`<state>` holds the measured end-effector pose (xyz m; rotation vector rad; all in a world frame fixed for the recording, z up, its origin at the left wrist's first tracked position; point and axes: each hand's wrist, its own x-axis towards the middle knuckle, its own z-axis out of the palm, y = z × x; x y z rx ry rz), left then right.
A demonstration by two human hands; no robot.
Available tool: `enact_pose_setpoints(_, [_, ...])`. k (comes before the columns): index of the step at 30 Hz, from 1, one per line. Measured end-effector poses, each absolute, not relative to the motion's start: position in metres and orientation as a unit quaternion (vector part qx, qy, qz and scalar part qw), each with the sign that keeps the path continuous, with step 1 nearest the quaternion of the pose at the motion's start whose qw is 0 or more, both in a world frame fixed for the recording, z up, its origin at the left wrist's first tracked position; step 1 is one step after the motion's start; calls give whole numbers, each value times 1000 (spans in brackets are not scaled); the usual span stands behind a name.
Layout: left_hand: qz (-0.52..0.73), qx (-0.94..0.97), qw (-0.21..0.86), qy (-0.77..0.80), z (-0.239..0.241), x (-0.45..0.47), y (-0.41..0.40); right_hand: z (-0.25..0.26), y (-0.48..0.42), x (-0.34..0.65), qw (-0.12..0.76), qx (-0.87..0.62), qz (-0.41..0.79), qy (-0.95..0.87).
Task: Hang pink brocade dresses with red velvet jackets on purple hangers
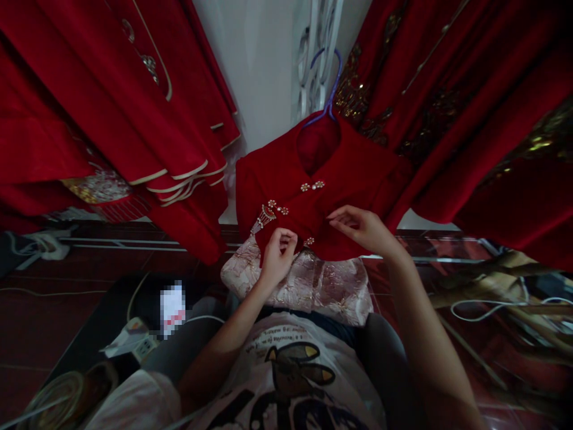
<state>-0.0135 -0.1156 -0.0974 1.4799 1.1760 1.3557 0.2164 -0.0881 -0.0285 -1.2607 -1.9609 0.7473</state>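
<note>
A red jacket [273, 161] hangs in front of me on a purple hanger [333, 98]. Pearl-like flower fastenings [313, 186] decorate its front, and a beaded tassel [264, 218] hangs at its left side. My left hand [280, 254] is closed at the jacket's lower front, with fingers and thumb pinched on the cloth beside the lowest flower fastening [308, 242]. Over the jacket's right front, my right hand [362, 228] has thumb and fingers drawn together; whatever is between them is too small to make out. Shiny pale pink patterned fabric [331, 292] lies across my lap under the jacket.
Red garments [170, 119] hang on the left, and more red garments with gold sequins [439, 119] hang on the right. A white metal frame [308, 83] stands behind the hanger. A power strip [144, 346] and cord lie at lower left, wooden pieces [483, 275] at right.
</note>
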Motion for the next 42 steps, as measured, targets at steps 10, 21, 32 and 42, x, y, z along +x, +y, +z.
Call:
enact_pose_setpoints(10, [408,675,221,574,-117,-56,-103,-96,-75,163,276,-514,201,-786])
enact_pose_setpoints(21, [398,641,189,629,-127,-43,-105,-60,-93,160,290,-403,391,-775])
enact_pose_setpoints(32, [550,496,464,486,-131,-44,-96,-94,-93,113,429,-469,379,-672])
enact_pose_setpoints(42, [567,459,494,473,-127,-44,-96,-110,-88,111,462,-462,380,-655])
